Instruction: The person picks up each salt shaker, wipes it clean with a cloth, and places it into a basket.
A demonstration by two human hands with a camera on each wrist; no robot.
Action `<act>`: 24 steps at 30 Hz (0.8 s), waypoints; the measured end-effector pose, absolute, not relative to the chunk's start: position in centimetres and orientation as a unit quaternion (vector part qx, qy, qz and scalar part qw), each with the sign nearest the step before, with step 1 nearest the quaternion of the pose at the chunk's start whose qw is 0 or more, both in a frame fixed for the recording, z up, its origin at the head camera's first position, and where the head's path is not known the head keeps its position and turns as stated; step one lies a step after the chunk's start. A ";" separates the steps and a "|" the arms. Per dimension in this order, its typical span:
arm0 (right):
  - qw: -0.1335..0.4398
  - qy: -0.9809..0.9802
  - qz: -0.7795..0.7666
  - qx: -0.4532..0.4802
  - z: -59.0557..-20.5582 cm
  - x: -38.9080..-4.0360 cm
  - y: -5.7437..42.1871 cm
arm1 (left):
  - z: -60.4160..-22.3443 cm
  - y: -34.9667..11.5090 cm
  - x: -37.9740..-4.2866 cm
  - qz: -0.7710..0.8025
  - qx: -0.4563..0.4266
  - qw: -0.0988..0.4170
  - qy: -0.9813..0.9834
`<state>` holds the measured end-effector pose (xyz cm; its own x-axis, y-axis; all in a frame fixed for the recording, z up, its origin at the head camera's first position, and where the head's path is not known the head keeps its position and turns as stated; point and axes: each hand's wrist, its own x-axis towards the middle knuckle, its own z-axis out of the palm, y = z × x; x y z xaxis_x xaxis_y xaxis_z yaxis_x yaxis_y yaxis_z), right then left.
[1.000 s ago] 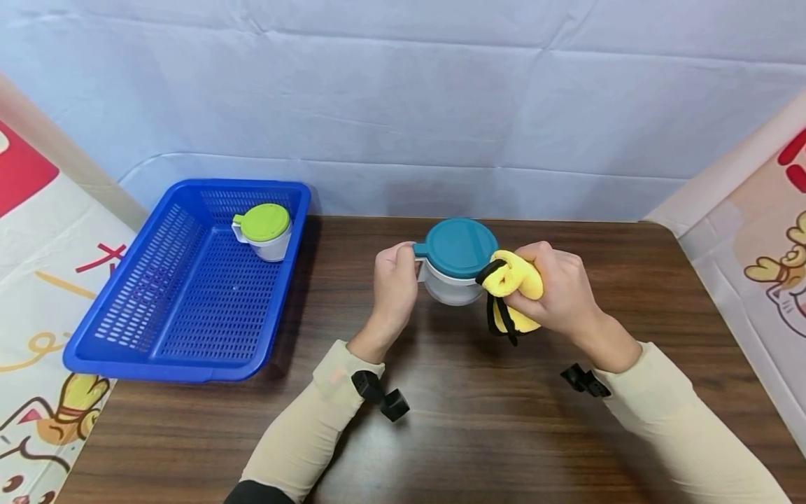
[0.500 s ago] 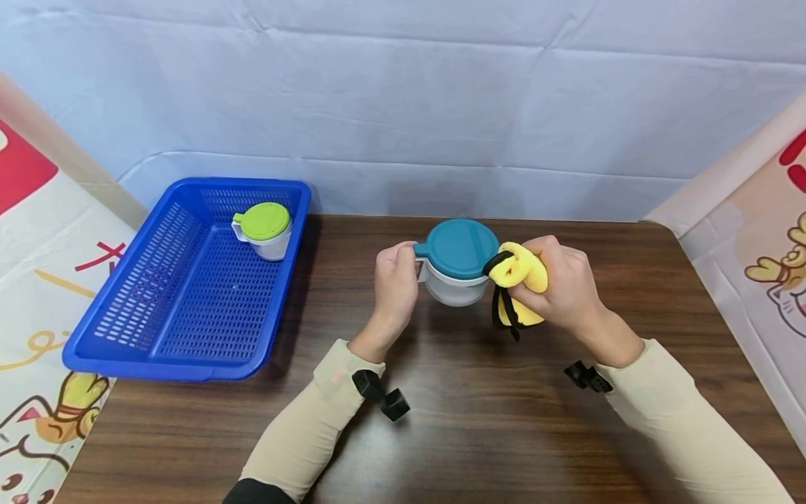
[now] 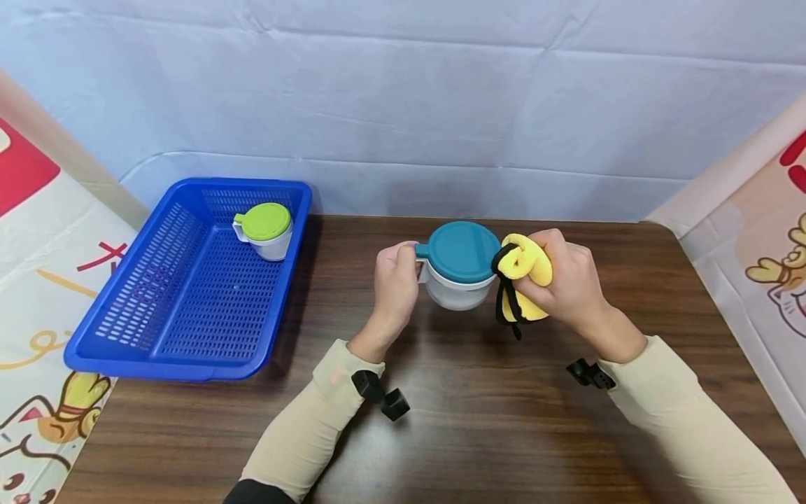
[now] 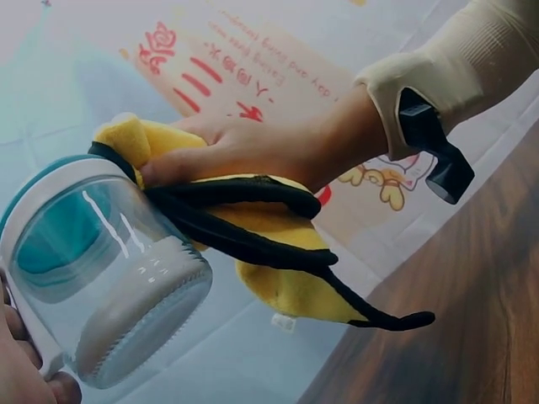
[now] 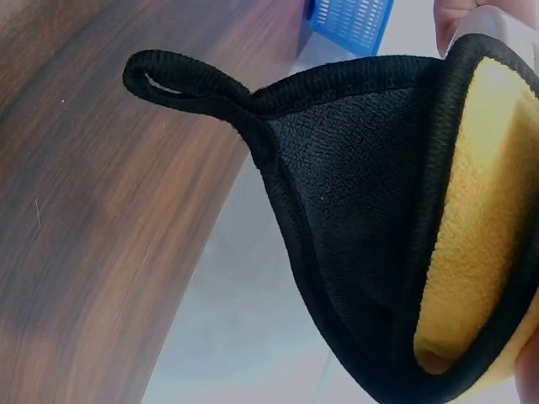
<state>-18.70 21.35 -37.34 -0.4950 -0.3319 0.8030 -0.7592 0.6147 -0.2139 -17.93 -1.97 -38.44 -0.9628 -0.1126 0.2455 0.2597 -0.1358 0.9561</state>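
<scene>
A clear seasoning jar [image 3: 458,297] with a teal lid [image 3: 463,250] is held above the table, its white handle in my left hand [image 3: 395,285]. The left wrist view shows its see-through wall and ridged, whitish base [image 4: 143,311]. On the jar's right, my right hand [image 3: 568,283] grips a bunched yellow cloth [image 3: 530,266] edged in black. Part of the cloth touches the jar by the lid rim, and a folded end [image 4: 299,290] hangs below the fingers. Close up in the right wrist view are the cloth's dark side [image 5: 358,185] and hanging loop.
A blue perforated basket [image 3: 164,369] stands at the left of the brown wooden table [image 3: 491,434]. Inside its far right corner is a similar jar with a lime-green lid [image 3: 266,221]. A pale cloth backdrop [image 3: 403,105] rises behind the table.
My right hand has moved a little to the right and farther back with the cloth. The jar has shifted very slightly toward me, while my left hand stays nearly still.
</scene>
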 end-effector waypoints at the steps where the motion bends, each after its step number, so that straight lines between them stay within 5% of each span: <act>1: 0.375 -0.817 0.284 0.333 -37.3 -18.7 21.4 | -38.4 -2.0 -17.9 -0.751 -0.057 0.124 -0.646; 24: 0.381 -0.821 0.289 0.313 -37.1 -19.0 21.0 | -38.5 -2.2 -18.1 -0.750 -0.069 0.125 -0.646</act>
